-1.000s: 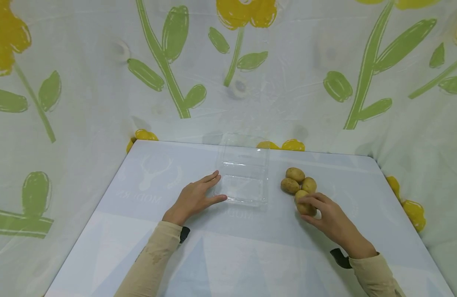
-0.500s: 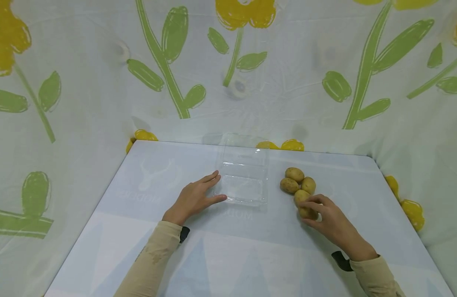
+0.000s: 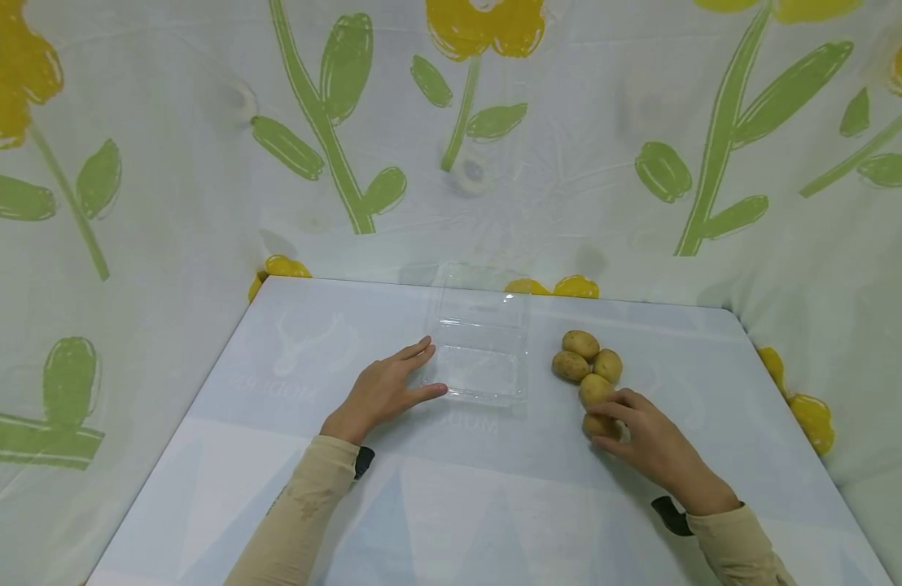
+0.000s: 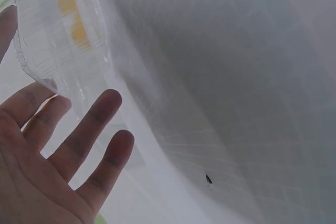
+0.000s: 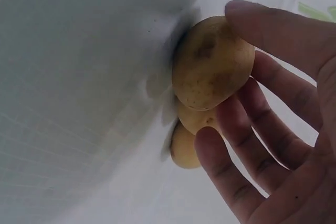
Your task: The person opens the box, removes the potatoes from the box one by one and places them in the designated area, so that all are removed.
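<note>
Faint white lettering is printed on the pale blue tablecloth (image 3: pixel 290 456), seen upside down near the left hand (image 3: pixel 381 392); it appears to read "MODERN", beside a stag-head emblem (image 3: pixel 308 338). No other text can be read.

Five potatoes are counted on the surface (image 3: pixel 290 488): one potato under the right hand (image 3: pixel 600 425), four more in a cluster just beyond it (image 3: pixel 582 343) (image 3: pixel 570 365) (image 3: pixel 608 365) (image 3: pixel 596 389). One clear plastic clamshell container (image 3: pixel 483 346) is counted. Two hands are seen: left hand (image 3: pixel 381 392), right hand (image 3: pixel 652 443).
</note>
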The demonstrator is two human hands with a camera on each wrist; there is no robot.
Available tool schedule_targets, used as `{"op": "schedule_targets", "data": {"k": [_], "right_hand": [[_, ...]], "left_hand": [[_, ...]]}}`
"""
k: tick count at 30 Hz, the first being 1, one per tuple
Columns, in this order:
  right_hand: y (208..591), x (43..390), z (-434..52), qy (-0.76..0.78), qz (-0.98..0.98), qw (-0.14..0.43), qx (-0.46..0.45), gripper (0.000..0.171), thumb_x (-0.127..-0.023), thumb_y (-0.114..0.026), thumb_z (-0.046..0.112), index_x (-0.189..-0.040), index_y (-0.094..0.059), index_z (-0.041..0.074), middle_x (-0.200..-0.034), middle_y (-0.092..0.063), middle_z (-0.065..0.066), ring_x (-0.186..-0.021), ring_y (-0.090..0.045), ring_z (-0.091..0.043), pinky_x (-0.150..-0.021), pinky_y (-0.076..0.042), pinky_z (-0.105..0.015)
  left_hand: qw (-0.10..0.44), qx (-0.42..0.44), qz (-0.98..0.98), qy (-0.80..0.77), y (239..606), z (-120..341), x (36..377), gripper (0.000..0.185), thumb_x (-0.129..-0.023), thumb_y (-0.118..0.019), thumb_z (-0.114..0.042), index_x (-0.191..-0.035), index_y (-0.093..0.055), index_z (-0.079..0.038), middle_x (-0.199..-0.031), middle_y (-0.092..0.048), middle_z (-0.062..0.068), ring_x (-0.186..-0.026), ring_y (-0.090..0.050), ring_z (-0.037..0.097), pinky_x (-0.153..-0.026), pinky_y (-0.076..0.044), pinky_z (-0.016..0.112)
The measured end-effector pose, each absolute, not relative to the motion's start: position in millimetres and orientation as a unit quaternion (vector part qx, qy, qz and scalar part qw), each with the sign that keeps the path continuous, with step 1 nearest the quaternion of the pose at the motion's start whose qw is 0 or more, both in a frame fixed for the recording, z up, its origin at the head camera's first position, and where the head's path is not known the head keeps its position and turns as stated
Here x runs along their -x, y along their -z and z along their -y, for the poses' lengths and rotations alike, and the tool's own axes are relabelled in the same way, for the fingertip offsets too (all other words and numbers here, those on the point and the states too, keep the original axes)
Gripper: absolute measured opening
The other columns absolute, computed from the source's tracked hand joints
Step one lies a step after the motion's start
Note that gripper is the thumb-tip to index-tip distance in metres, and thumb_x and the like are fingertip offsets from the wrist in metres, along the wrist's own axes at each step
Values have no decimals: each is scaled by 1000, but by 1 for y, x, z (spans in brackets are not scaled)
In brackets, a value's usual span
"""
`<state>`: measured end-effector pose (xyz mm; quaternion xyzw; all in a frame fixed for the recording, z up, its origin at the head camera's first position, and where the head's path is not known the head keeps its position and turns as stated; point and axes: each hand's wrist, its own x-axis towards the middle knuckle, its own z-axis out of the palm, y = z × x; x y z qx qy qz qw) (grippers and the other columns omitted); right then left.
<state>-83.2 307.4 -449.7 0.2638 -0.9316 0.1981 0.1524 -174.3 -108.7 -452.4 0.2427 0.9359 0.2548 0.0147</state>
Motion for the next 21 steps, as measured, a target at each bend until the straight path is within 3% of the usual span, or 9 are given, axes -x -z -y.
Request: {"op": "schedule_targets", "data": {"k": [7, 12, 17, 21], "right_hand": [[442, 84, -308, -206, 935, 164, -239, 30, -77, -89, 12, -104, -76, 15, -95, -65, 5, -80, -60, -10, -63, -53, -29], [435, 88, -314, -208, 935, 198, -208, 35, -81, -85, 8, -113, -73, 8, -104, -66, -1, -85, -64, -18, -63, -55, -33], [431, 93, -322, -239, 936, 219, -136, 39, -86, -81, 8, -124, -69, 6, -118, -64, -9, -99, -64, -26, -70, -55, -48], [430, 99, -332, -274, 931, 227, -86, 34, -96, -72, 14, -128, -65, 5, -128, -59, -18, -114, -59, -38, -84, -49, -57]], "left_hand": [[17, -239, -935, -261, 451, 109, 173, 82, -89, -67, -64, -153, -46, -18, -161, -37, -6, -140, -47, 24, -103, -47, 52], [14, -239, -935, -262, 451, 109, 173, 82, -89, -67, -63, -153, -47, -17, -161, -37, -6, -140, -47, 23, -104, -46, 53], [10, -241, -935, -260, 451, 110, 172, 81, -89, -67, -63, -153, -47, -17, -160, -38, -5, -139, -47, 23, -103, -48, 51], [12, -241, -936, -258, 452, 110, 173, 81, -90, -66, -63, -153, -46, -17, -161, -37, -6, -140, -47, 23, -104, -48, 50]]}}
